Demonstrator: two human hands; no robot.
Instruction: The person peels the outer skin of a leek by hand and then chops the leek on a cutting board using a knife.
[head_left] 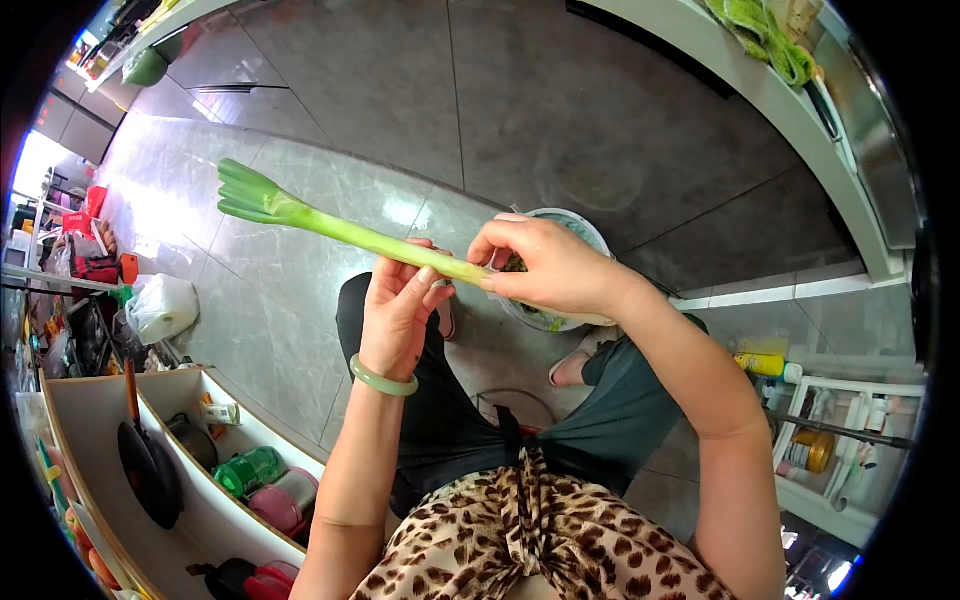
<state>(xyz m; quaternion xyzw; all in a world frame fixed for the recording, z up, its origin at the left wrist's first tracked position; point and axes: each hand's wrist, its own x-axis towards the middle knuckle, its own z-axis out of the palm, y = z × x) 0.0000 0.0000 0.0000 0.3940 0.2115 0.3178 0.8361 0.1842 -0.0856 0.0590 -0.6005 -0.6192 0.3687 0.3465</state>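
Observation:
A long green onion [350,232], pale at the right end and dark green at its cut leafy left end, lies slanted across both hands above my knees. My left hand [402,300], with a jade-coloured bangle [383,378] at the wrist, grips the stalk from below with thumb and fingers. At the pale end, my right hand [540,262] pinches the tip between thumb and fingers. Behind and below the right hand stands a whitish bin [585,228] with scraps inside, partly hidden by that hand.
Grey cabinet fronts [560,90] rise ahead, under a counter with a green cloth [760,38]. At the lower left an open drawer unit holds a black pan [150,470] and a green bottle [250,470]. A white rack [850,440] with jars stands right.

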